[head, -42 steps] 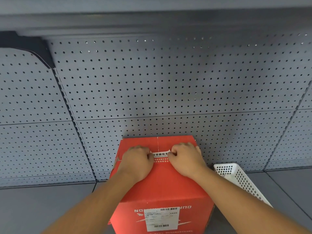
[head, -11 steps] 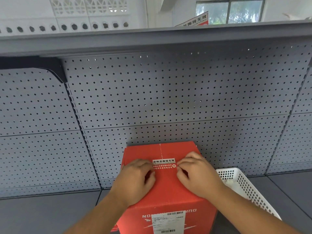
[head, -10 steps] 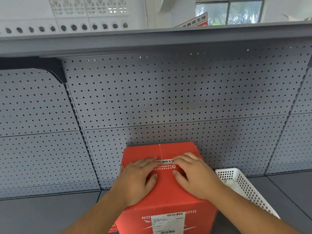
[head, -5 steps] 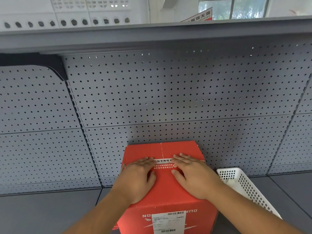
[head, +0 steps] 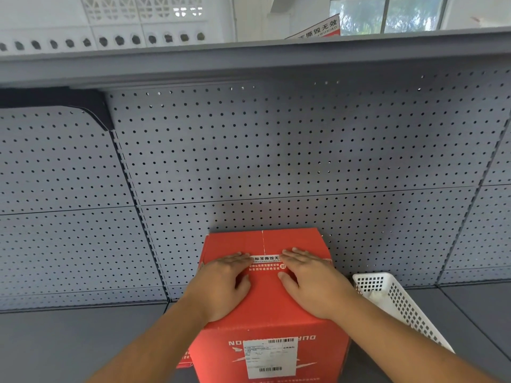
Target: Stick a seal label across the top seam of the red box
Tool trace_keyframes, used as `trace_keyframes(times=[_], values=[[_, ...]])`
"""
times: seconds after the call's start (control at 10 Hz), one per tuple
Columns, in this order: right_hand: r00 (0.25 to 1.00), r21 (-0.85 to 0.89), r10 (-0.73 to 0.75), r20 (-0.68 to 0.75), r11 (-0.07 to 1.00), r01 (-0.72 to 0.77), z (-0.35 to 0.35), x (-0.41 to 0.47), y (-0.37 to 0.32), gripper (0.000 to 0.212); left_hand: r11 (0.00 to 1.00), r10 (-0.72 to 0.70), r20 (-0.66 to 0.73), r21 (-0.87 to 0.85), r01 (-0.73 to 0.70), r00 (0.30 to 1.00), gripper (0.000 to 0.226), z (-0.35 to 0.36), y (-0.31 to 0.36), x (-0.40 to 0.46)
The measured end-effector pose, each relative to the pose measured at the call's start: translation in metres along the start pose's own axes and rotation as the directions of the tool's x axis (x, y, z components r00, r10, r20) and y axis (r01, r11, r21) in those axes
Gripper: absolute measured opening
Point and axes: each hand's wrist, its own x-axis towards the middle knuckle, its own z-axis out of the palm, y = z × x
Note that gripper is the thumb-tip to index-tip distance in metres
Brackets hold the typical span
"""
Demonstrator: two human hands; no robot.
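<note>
The red box (head: pixel 265 305) stands on a grey shelf against a pegboard wall, with a white shipping label on its front face. A white-and-red seal label (head: pixel 265 262) lies flat across the box's top seam. My left hand (head: pixel 224 283) rests flat on the top, its fingertips on the label's left end. My right hand (head: pixel 309 280) lies flat too, fingers covering the label's right end. Both palms press down and hold nothing.
A white perforated plastic basket (head: pixel 398 302) sits just right of the box. The grey pegboard (head: pixel 276 161) rises right behind the box, with an upper shelf edge (head: pixel 249 62) overhead. Grey shelf surface (head: pixel 83 341) extends to the left.
My fingers went from pinching the label's ends to lying flat, and both hands slid slightly outward over the label. The view tilted up a little.
</note>
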Motion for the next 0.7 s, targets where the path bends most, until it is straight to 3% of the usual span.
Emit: trace_keyframes(times=[0.3,0.5,0.7], values=[[0.998,0.018,0.045,-0.049,0.999,-0.044,0.001,-0.003,-0.002,0.057,0.978,-0.105,0.0,0.181,0.104,0.994,0.069,-0.003,0.011,-0.003],[0.994,0.007,0.079,-0.077,0.997,-0.079,-0.017,-0.017,-0.002,0.053,0.951,-0.232,-0.035,0.202,0.234,0.972,0.053,-0.012,0.025,-0.011],[0.994,-0.019,0.053,-0.091,0.998,-0.055,-0.028,-0.035,0.002,0.054,0.935,-0.302,-0.076,0.173,0.311,0.95,0.054,-0.011,0.044,-0.024]])
